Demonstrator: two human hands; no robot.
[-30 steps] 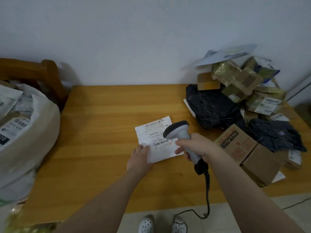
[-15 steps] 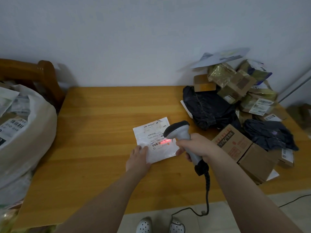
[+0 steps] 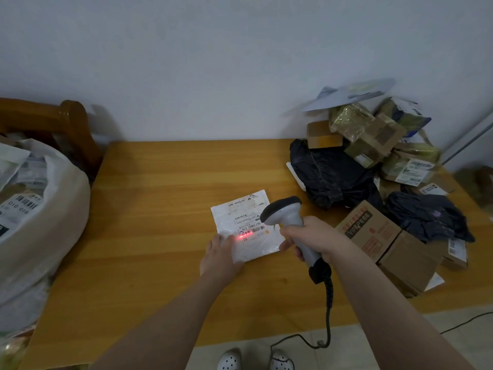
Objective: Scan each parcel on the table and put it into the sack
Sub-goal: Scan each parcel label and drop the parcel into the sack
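Table: parcel flat, long axis near-far, label inverted; scanner aimed.

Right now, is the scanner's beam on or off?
On: a red line glows across the white parcel, where the scanner gripped in the right hand points.

One white parcel at the left hand, one scanner in the right hand, two black bags beyond it, one sack.

Bare forearms; white clogs, round holes, on feet.
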